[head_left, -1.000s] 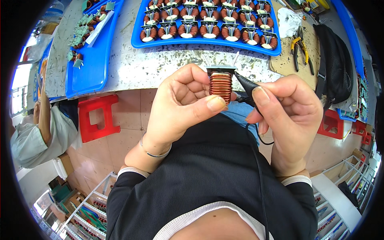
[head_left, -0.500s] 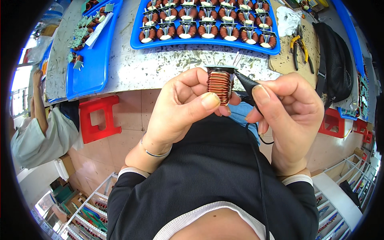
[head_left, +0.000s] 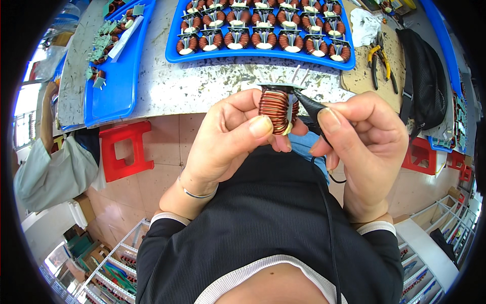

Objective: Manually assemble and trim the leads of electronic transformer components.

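Note:
My left hand (head_left: 230,134) is closed round a copper-wound toroidal coil (head_left: 274,110), thumb in front and fingers behind. A thin dark base plate (head_left: 280,86) caps the coil, and pale wire leads stick up from it. In my right hand (head_left: 362,139) is a black tapered tool (head_left: 313,107), pinched between thumb and fingers. Its narrow tip meets or nearly meets the coil just under the plate's right end; I cannot tell if they touch. A thin black cord (head_left: 331,213) runs down over my dark shirt, and its link to the tool is hidden.
Beyond my hands, a blue tray (head_left: 212,57) holds rows of similar coils. Another blue tray (head_left: 112,104) with small green-based coils lies left. Yellow-handled pliers (head_left: 383,63) and a black bag (head_left: 424,78) lie right. A co-worker's arm (head_left: 48,114) is at far left.
The coil has turned slightly in my left hand, so more of its right side and opening shows. The tool's tip stays at the plate. The co-worker's arm at far left has shifted.

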Demonstrator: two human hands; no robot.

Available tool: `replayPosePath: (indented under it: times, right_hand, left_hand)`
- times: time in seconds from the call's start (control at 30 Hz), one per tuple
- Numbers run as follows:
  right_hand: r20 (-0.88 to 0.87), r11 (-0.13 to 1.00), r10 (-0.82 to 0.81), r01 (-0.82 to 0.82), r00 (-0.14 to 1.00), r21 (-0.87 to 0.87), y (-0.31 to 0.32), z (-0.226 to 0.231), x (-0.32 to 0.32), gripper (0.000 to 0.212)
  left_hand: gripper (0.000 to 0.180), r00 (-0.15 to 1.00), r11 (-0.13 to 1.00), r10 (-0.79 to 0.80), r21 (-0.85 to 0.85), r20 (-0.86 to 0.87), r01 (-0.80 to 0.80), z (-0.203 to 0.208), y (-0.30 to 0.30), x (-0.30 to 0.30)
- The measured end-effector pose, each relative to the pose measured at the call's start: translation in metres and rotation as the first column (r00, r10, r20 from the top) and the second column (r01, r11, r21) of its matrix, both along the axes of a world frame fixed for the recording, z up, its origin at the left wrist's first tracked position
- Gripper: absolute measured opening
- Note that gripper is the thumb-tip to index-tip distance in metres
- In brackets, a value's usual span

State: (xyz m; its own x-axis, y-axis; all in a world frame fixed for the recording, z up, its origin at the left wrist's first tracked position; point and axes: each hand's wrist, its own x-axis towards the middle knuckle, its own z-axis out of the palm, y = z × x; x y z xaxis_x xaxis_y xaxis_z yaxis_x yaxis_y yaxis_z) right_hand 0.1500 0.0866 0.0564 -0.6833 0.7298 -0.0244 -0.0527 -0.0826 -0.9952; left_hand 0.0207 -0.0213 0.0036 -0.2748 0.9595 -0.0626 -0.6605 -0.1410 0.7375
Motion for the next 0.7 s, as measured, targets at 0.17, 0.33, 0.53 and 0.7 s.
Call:
replayPosePath:
  times: [0.17, 0.33, 0.53, 0.7]
  right_hand:
    - [0.005, 1.000, -0.010, 0.010, 1.000, -0.013, -0.0009, 0.0012, 0.0001, 0.004]
    - [0.003, 1.000, -0.005, 0.005, 1.000, 0.028, -0.0020, 0.0013, 0.0001, 0.006]
    - [-0.021, 0.994, 0.032, -0.029, 0.999, 0.101, -0.0017, -0.0020, -0.0001, 0.004]
    - [0.009, 0.998, 0.022, -0.022, 1.000, 0.066, -0.0029, 0.0002, 0.0005, 0.003]
  left_hand:
    - [0.037, 0.998, 0.999, -0.046, 0.006, 0.045, 0.046, -0.0017, 0.0001, -0.0014]
    - [0.030, 1.000, 1.000, -0.006, -0.016, -0.020, 0.006, -0.0005, -0.0003, -0.0025]
    - [0.019, 0.997, 0.997, 0.068, -0.033, -0.025, -0.069, 0.0021, 0.0003, -0.0001]
    - [0.019, 0.995, 0.996, 0.072, -0.043, -0.075, -0.076, 0.0016, 0.0001, -0.0008]
